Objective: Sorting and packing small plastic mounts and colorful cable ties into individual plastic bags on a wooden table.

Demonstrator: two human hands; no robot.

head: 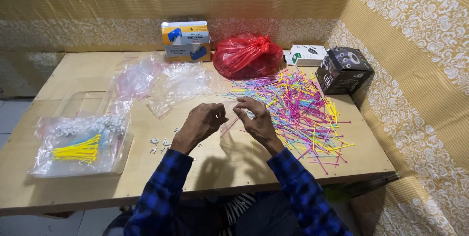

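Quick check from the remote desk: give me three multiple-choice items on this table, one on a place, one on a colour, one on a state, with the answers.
1. Where does the loose heap of multicoloured plastic cable ties lie?
A. on the table's right part
B. inside the clear plastic tray
C. on the floor

2. What colour is the knotted plastic bag at the back?
A. blue
B. red
C. green

3. How are the left hand and right hand placed?
A. flat on the table, far apart
B. raised close together over the wooden table
C. out of view

Answers: 1 A, the heap spreads beside the right hand; 2 B, the bag is plainly red; 3 B, the fingertips nearly meet above the table.
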